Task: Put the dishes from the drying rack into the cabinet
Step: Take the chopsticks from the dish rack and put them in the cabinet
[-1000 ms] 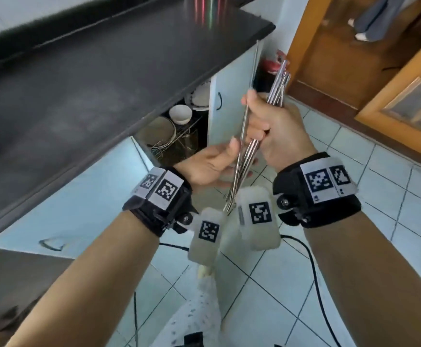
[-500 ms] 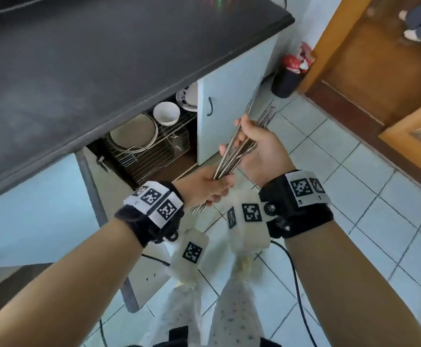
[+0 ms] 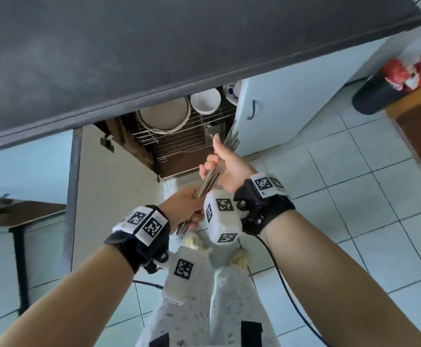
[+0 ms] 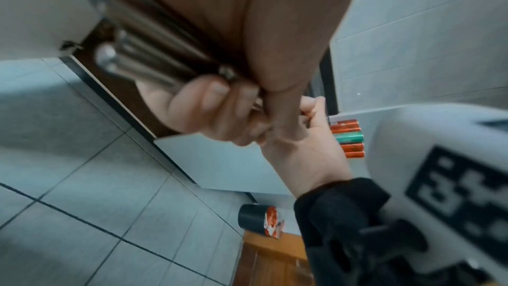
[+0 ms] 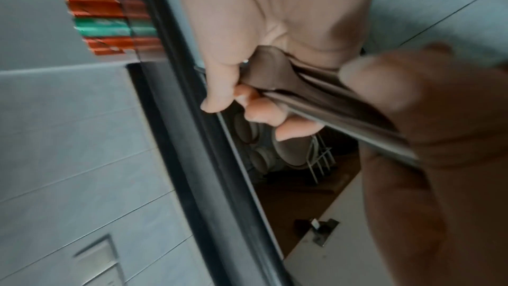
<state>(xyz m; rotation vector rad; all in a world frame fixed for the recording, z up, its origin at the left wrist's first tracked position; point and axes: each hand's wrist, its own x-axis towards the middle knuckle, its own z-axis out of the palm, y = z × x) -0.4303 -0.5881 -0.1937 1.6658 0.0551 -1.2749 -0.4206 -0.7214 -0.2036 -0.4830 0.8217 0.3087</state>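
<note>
A bundle of metal chopsticks (image 3: 207,182) (image 4: 143,36) (image 5: 343,112) is held slanting in front of the open lower cabinet (image 3: 179,156). My right hand (image 3: 223,166) (image 5: 241,99) grips the bundle's upper part, thumb up, with the tips sticking out above. My left hand (image 3: 186,204) (image 4: 211,110) is curled round the lower part, and the ends poke out below it. Inside the cabinet, a wire rack (image 3: 184,136) holds a large plate (image 3: 164,113), a white bowl (image 3: 205,100) and a patterned plate (image 3: 232,92).
The dark countertop (image 3: 154,46) overhangs the cabinet. The left cabinet door (image 3: 114,186) stands swung open, and the right door (image 3: 274,116) has a handle. A dark bin (image 3: 377,96) (image 4: 258,219) stands on the tiled floor at the right, by a wooden doorframe (image 3: 419,136).
Both hands have come down with the chopsticks, from beside the counter edge to in front of the cabinet opening. My left hand has closed round the lower ends.
</note>
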